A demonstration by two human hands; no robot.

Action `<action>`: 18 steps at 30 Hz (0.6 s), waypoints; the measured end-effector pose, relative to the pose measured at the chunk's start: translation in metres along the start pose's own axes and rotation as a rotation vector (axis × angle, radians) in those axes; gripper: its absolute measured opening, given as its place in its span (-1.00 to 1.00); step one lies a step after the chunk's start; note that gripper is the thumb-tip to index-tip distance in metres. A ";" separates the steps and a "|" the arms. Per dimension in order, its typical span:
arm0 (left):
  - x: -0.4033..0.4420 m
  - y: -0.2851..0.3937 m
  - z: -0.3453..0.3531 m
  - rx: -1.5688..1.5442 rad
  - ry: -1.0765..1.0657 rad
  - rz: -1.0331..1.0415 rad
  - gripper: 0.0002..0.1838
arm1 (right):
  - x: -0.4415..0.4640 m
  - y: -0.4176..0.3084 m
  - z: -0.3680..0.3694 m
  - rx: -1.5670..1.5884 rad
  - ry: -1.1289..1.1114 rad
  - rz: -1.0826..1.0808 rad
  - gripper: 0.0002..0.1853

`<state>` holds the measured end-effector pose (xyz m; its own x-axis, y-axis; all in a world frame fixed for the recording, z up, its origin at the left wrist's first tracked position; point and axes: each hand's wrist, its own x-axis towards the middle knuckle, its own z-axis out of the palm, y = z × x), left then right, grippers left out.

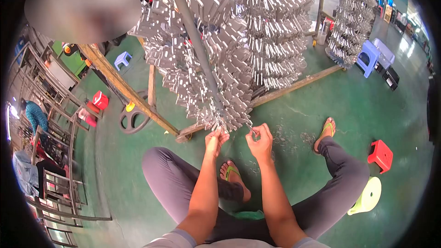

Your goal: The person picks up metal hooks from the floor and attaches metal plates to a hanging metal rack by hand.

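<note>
A dense cluster of small grey metal plates (220, 59) hangs in front of me in tiers. At its lower tip, my left hand (215, 142) is closed, with thumb and fingers pinching the bottom of the cluster. The exact part between those fingers is too small to make out. To its right, my right hand (260, 143) is closed in a pinch on a small thin metal piece (250, 127), near the lowest plates. A grey pole (195, 36) slants across the front of the cluster.
Wooden frame beams (298, 85) run around the hanging plates, beside a second cluster (278, 27). Loose small metal bits (285, 138) lie on the green floor. A red stool (380, 156), a yellow-green stool (367, 196) and a blue stool (368, 58) stand right. People are at left.
</note>
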<state>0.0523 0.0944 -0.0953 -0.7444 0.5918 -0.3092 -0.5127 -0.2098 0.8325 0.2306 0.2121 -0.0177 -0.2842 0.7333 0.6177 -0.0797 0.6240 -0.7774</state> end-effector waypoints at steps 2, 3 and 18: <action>-0.003 0.002 0.002 -0.032 -0.014 -0.003 -0.69 | -0.006 -0.003 0.003 0.008 -0.022 0.005 -0.77; -0.003 0.002 0.002 -0.021 -0.005 -0.011 -0.69 | -0.007 -0.003 0.004 0.005 -0.032 0.003 -0.76; 0.000 -0.002 0.006 -0.031 -0.006 -0.005 -0.70 | -0.009 -0.004 -0.034 -0.141 0.070 -0.051 -0.77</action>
<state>0.0560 0.0998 -0.0938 -0.7393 0.5975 -0.3106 -0.5294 -0.2306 0.8164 0.2664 0.2120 -0.0163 -0.2154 0.7140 0.6662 0.0445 0.6887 -0.7237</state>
